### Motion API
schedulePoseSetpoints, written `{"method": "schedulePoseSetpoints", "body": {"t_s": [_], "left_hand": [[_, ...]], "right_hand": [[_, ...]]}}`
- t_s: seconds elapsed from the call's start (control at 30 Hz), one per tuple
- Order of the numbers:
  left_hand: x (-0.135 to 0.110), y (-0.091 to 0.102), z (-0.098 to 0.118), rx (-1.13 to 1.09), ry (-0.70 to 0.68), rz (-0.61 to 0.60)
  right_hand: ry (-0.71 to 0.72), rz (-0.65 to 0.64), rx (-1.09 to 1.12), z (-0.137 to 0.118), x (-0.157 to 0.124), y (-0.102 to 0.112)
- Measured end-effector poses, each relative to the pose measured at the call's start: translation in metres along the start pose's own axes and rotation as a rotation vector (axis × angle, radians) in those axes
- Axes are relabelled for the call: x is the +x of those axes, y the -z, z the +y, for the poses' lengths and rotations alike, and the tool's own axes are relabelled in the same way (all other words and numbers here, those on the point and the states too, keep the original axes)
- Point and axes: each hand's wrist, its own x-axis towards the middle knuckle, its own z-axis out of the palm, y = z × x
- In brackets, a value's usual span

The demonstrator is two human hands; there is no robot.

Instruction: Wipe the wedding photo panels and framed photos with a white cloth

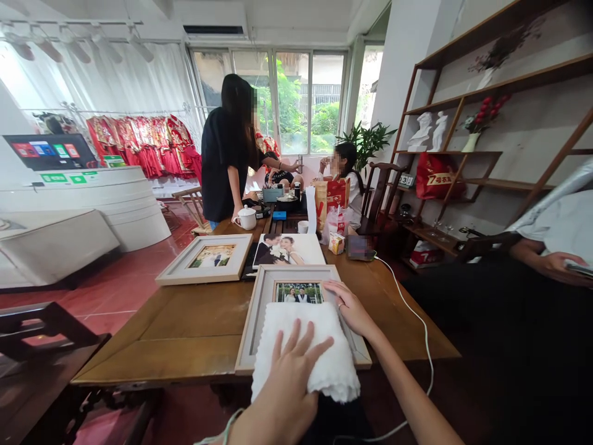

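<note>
A white cloth (340, 364) is draped over the lower part of a light wooden picture frame (252, 315) with a wide pale mat. My left hand (291, 371) lies on the cloth, palm down, its fingers spread. At the frame's right side, my right hand (352, 306) rests with fingers stretched out, touching beside the small photo (299, 292) of two people. The cloth hides the photo's lower part. Behind this frame lie a second framed photo (208, 254) at left and a wedding album or print (301, 248).
The wooden table (185, 327) also holds a white teapot (245, 217), a paper bag (340, 194), a small box (336, 243) and a phone (360, 248) whose white cable (412, 296) runs down the right side. Several people are around the table, one standing at the far left.
</note>
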Motion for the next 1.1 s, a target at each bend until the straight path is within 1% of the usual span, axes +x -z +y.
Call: {"method": "schedulePoseSetpoints", "body": {"t_s": [0.03, 0.13, 0.17, 0.23, 0.33, 0.4, 0.47, 0.53, 0.63, 0.7, 0.8, 0.9, 1.0, 1.1], "left_hand": [[0.007, -0.005, 0.002, 0.012, 0.016, 0.037], [0.032, -0.020, 0.004, 0.058, 0.014, 0.210], [0.040, -0.023, 0.004, 0.073, 0.005, 0.256], [0.057, -0.023, 0.001, 0.109, 0.005, 0.300], [0.084, -0.010, -0.008, 0.180, 0.050, 0.321], [0.100, 0.002, -0.018, 0.222, 0.042, 0.323], [0.114, 0.014, -0.027, 0.260, -0.013, 0.328], [0.126, 0.023, -0.035, 0.298, -0.084, 0.359], [0.139, 0.032, -0.042, 0.341, -0.172, 0.421], [0.144, 0.036, -0.045, 0.353, -0.234, 0.419], [0.144, 0.038, -0.047, 0.350, -0.306, 0.362], [0.132, 0.034, -0.047, 0.310, -0.324, 0.296], [0.107, 0.026, -0.041, 0.239, -0.336, 0.229], [0.074, 0.013, -0.029, 0.196, -0.334, 0.209]], "right_hand": [[-0.003, -0.001, 0.000, 0.000, 0.000, 0.000], [-0.010, -0.007, 0.021, 0.002, 0.001, 0.000], [-0.014, -0.007, 0.033, 0.004, 0.002, 0.000], [-0.021, -0.006, 0.059, 0.006, 0.002, 0.000], [-0.025, 0.000, 0.091, 0.009, 0.002, -0.001], [-0.028, 0.011, 0.096, 0.009, 0.001, -0.002], [-0.036, 0.037, 0.093, 0.010, 0.001, -0.004], [-0.052, 0.067, 0.090, 0.010, 0.000, -0.005], [-0.080, 0.097, 0.098, 0.010, -0.001, -0.005], [-0.091, 0.097, 0.115, 0.008, -0.001, -0.005], [-0.101, 0.083, 0.145, 0.006, -0.003, -0.004], [-0.141, 0.089, 0.149, 0.004, -0.003, -0.003], [-0.153, 0.089, 0.146, 0.005, -0.003, -0.003], [-0.123, 0.070, 0.109, 0.007, -0.002, -0.002]]}}
